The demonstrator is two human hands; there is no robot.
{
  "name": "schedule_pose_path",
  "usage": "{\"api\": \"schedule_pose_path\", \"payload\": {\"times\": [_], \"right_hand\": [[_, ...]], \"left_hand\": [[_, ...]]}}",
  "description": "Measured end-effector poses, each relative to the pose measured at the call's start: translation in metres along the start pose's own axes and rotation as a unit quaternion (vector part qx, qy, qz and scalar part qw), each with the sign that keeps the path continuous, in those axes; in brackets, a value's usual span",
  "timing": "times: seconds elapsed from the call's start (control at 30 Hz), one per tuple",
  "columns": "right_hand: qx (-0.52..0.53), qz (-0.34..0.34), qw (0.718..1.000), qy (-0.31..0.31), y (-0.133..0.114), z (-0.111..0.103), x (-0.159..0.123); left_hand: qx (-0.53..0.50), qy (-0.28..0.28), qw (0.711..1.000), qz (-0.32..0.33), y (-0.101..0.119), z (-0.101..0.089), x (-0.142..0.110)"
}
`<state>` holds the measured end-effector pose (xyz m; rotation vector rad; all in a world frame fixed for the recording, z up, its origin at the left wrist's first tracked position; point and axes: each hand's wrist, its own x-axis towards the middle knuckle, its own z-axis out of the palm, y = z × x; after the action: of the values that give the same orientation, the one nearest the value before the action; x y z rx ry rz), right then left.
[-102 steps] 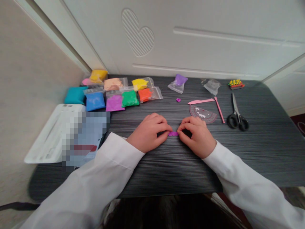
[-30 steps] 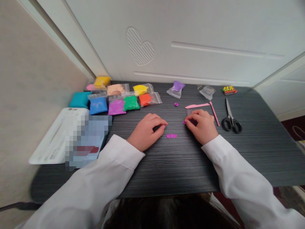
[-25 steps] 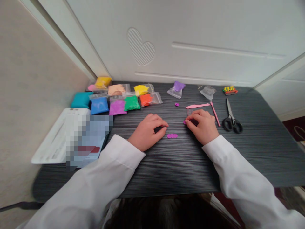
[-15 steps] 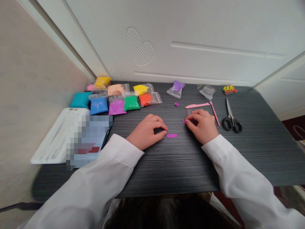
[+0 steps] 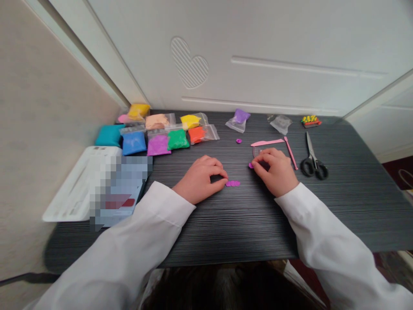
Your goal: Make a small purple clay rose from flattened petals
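Pinching a disc [image 5: 250, 165], the right hand [image 5: 274, 170] rests right of the strip [image 5: 233, 183]; at the strip's left end, the left hand [image 5: 202, 178] sits narrowed (whether gripping, unclear).

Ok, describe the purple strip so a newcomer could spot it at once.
On the dark tabletop, find the left hand. The purple strip lies at its fingertips, toward the right hand. It is a short row of discs, unlike the lone purple bit farther back and the purple piece in the right hand.
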<state>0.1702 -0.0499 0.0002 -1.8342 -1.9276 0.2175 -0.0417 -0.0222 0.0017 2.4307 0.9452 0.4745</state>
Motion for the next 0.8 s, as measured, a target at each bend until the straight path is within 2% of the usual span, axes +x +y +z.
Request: {"api": "schedule_pose_path", "payload": {"times": [0.2,0.37,0.8], "right_hand": [[0.047,-0.063,0.994,-0.074,-0.011,-0.009,-0.012],[0.051,-0.1,0.987,-0.117,-0.016,-0.006,-0.018],[0.036,-0.108,0.984,-0.135,-0.015,0.002,-0.016]], "left_hand": [[0.001,0.001,1.0,-0.003,-0.001,-0.001,0.0],[0.005,-0.002,1.0,-0.005,0.001,-0.001,0.0],[0.006,-0.004,1.0,-0.005,0.0,-0.001,0.0]]}}
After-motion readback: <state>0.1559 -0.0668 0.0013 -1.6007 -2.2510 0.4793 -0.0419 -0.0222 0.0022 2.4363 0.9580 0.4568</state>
